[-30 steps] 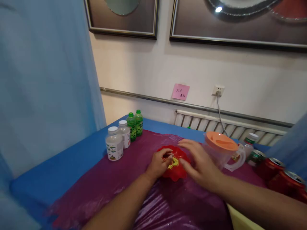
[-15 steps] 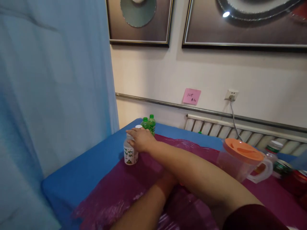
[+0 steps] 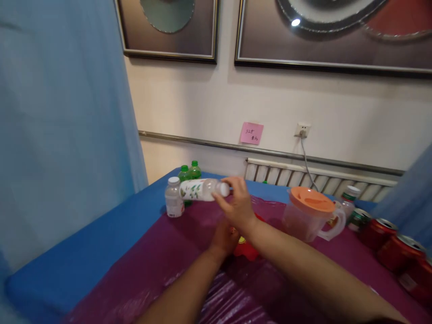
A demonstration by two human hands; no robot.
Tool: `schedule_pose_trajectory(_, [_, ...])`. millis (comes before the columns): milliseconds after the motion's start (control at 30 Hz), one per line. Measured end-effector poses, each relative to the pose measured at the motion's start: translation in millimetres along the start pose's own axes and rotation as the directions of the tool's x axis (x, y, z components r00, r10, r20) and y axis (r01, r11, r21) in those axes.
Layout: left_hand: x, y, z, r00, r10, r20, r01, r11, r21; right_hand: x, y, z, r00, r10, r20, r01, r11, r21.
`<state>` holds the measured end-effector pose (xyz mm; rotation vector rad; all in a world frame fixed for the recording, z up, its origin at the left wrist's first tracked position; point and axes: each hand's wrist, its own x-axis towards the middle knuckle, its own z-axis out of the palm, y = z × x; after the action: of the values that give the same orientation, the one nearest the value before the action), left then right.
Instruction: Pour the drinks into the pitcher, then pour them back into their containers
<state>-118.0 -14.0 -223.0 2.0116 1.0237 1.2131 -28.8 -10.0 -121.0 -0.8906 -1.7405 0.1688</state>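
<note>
plainly, the right hand (image 3: pixel 236 204) pinches the white bottle (image 3: pixel 200 189) by its cap end, holding it sideways in the air just left of the hand. so thin a grip could let it tip or slip onto the standing bottle (image 3: pixel 173 203) below it. the left hand (image 3: pixel 223 237) rests on the red dish (image 3: pixel 248 250) under the right wrist; whether it grips, i cannot tell.
</note>
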Motion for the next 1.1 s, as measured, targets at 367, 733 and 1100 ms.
schedule_pose_trajectory(367, [5.9, 13.3, 1.8, 0.891, 0.394, -0.227, -0.215, 0.804, 0.554, -112.0, 107.0, -79.8, 0.876, 0.374, -0.303, -0.286, 0.911, 0.299])
schedule_pose_trajectory(733, [16.4, 1.1, -6.9, 0.917, 0.397, 0.027, -0.303, 0.653, 0.694, -107.0, 92.3, -92.2, 0.954, -0.008, -0.299, 0.044, 0.992, 0.117])
schedule_pose_trajectory(1100, [20.7, -10.4, -6.0, 0.929, 0.365, -0.053, -0.227, 0.679, 0.698, -104.6, 101.5, -94.5, 0.964, 0.156, -0.217, -0.147, 0.987, 0.058])
